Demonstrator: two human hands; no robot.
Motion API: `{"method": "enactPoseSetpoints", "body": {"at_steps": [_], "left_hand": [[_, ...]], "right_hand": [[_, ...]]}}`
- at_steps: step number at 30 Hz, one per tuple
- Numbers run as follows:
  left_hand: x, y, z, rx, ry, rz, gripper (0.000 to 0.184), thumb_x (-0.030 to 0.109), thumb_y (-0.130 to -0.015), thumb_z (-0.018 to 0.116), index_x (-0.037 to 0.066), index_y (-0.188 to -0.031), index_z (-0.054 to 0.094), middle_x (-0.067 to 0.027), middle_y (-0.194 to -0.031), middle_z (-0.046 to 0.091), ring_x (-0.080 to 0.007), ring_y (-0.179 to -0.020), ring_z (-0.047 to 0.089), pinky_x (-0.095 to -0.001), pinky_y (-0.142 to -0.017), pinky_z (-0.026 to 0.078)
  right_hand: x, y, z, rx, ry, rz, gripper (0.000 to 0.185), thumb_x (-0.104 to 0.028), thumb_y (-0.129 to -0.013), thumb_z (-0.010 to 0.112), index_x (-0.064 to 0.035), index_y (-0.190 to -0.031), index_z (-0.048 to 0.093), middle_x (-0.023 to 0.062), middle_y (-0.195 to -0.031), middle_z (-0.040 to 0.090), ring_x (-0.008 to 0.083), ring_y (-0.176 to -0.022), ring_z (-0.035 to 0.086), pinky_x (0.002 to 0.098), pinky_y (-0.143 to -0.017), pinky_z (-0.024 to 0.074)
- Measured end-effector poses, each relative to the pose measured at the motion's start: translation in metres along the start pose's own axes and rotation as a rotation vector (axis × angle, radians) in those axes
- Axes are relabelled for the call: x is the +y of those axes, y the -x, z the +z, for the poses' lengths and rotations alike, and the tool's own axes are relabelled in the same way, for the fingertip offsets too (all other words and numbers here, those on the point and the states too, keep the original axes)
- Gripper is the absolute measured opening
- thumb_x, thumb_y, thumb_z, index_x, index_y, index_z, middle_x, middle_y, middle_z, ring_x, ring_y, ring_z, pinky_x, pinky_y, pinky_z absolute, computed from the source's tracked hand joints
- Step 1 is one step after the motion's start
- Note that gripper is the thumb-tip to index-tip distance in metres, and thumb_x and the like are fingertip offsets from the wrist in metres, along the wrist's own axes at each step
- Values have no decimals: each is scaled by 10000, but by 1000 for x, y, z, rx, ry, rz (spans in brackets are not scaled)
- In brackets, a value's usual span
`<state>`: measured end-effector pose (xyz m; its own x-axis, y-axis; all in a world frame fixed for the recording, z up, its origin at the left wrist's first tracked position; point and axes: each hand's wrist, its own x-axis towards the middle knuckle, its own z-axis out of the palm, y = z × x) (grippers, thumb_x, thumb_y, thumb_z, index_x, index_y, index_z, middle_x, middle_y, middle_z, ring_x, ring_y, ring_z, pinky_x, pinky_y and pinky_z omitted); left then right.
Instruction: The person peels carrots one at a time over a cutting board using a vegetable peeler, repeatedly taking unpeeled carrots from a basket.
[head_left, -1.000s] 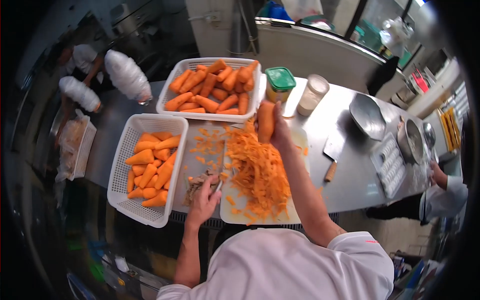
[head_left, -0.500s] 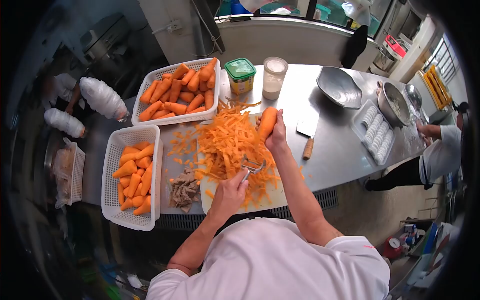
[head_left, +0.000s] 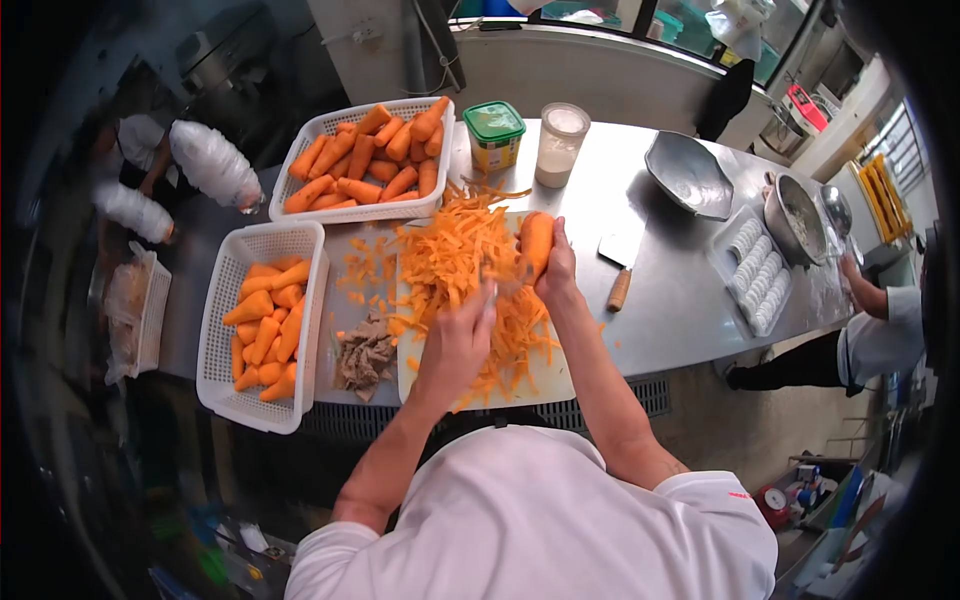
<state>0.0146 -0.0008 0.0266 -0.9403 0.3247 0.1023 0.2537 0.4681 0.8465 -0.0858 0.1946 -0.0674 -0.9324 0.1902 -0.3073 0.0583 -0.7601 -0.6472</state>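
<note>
My left hand [head_left: 458, 335] is closed around the handle of a peeler [head_left: 507, 271], whose head is smeared by motion beside the carrot. In my right hand [head_left: 558, 268] a thick orange carrot [head_left: 536, 243] is held upright, its lower end by the peeler. Below both hands, a loose heap of carrot peelings [head_left: 455, 250] covers much of a pale cutting board [head_left: 408, 375]. More shreds lie scattered on the metal table left of the board.
White baskets of carrots, one at the back [head_left: 448, 165] and one on the left [head_left: 212, 350], flank a crumpled brown cloth [head_left: 366, 357]. A scraper [head_left: 621, 262], a green-lidded tub [head_left: 494, 122], a jar [head_left: 561, 150] and a dark tray [head_left: 688, 178] stand around. Another person [head_left: 885, 325] works at right.
My left hand has moved up with the peeler, bringing it close to the carrot. The carrot stays in my right hand. The whole view has shifted slightly.
</note>
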Motion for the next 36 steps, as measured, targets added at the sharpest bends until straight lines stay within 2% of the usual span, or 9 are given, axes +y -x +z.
{"method": "enactPoseSetpoints", "body": {"at_steps": [2,5,11,13,18,22,30,32,36], "left_hand": [[4,-44,2,212,3,130,335,85,-926,599,2,-1251,607,-279,-905,649,-399,-792,672,-397,-679,517],[-15,-50,24,232,-79,147,340,80,-925,597,-5,-1254,604,-283,-902,649,-393,-784,677,-403,-671,516],[-10,31,0,-53,-54,42,328,78,-935,576,-17,-1248,602,-279,-854,646,-395,-774,672,-414,-657,508],[4,-2,-5,68,-23,52,332,80,-931,582,-16,-1248,603,-280,-846,646,-386,-770,678,-410,-661,509],[-11,-36,17,246,0,138,339,89,-927,595,-20,-1247,606,-274,-826,641,-341,-755,697,-388,-650,505],[-21,19,10,27,-83,71,314,92,-927,593,-17,-1219,625,-277,-844,646,-368,-779,687,-394,-642,507],[-11,-38,18,236,-71,123,337,65,-918,575,-26,-1241,606,-286,-800,638,-431,-763,655,-451,-644,517],[-6,1,18,72,-185,6,313,104,-934,589,-16,-1221,625,-269,-870,656,-325,-751,695,-373,-640,507],[-17,31,4,-72,-17,105,312,125,-939,593,-8,-1218,624,-268,-856,641,-356,-749,678,-395,-631,505]], "right_hand": [[18,3,12,-4,-36,9,562,-551,-1028,362,-42,-1159,559,136,-946,653,216,-766,631,359,-652,549],[19,17,26,-1,-63,42,563,-542,-1038,332,-47,-1185,556,140,-955,658,219,-785,632,350,-689,546],[13,-7,-6,-42,-99,-21,548,-535,-1044,311,-62,-1185,550,138,-963,656,227,-807,632,345,-694,538],[12,2,6,-29,-66,5,549,-542,-1041,310,-65,-1180,544,134,-971,650,223,-816,628,356,-681,537],[16,14,29,-50,-159,98,450,-517,-1012,454,-92,-1111,563,64,-887,644,196,-727,627,339,-616,540],[13,-8,-2,6,-235,31,426,-495,-1009,484,-94,-1131,559,66,-885,638,205,-728,633,337,-608,542],[27,13,18,-45,-90,24,494,-495,-1031,419,-50,-1209,542,125,-941,646,222,-768,626,334,-647,547],[26,0,8,23,-111,-13,519,-506,-1040,367,-48,-1207,547,122,-992,649,223,-818,633,344,-669,544],[17,-7,-21,-58,-79,20,587,-538,-1048,267,-49,-1204,552,119,-1040,652,220,-863,635,356,-693,540]]}}
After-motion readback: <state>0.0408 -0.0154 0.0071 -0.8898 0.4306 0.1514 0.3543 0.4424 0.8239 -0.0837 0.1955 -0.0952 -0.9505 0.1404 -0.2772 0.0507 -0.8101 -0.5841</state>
